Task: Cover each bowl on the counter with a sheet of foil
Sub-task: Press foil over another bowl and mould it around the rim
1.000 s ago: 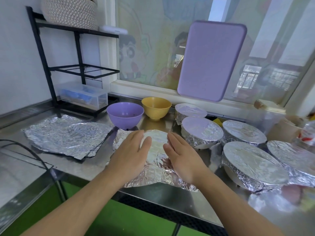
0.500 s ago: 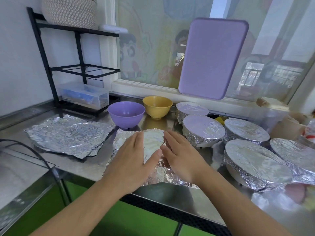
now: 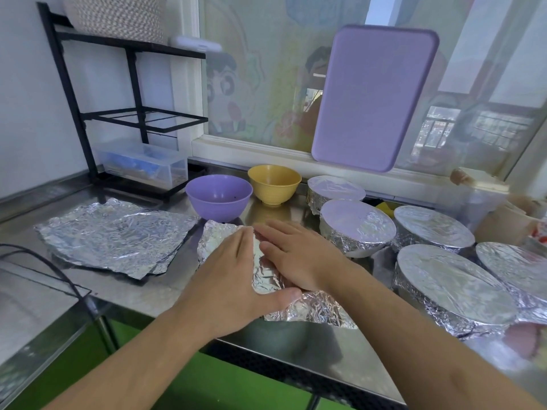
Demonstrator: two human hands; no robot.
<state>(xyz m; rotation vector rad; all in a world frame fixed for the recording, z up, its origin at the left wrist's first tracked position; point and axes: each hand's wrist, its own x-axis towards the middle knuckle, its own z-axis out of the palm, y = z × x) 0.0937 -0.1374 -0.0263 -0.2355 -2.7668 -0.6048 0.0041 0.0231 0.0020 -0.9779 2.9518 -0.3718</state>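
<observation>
A foil sheet [image 3: 263, 270] lies draped over a bowl near the counter's front edge; the bowl itself is hidden. My left hand [image 3: 233, 279] and my right hand [image 3: 296, 255] press flat on top of this foil, fingers straight, side by side. Behind them stand an uncovered purple bowl [image 3: 219, 196] and an uncovered yellow bowl [image 3: 273, 183]. Several foil-covered bowls [image 3: 358, 223] fill the right side of the counter. A stack of loose foil sheets [image 3: 115, 235] lies to the left.
A black wire rack [image 3: 97, 113] with a clear plastic box [image 3: 145, 164] stands at the back left. A purple cutting board [image 3: 373, 96] leans against the window. A black cable [image 3: 44, 261] curves over the left counter edge. Containers crowd the far right.
Both hands have slid together toward the middle of the foil-draped bowl, so less of the foil top shows between them.
</observation>
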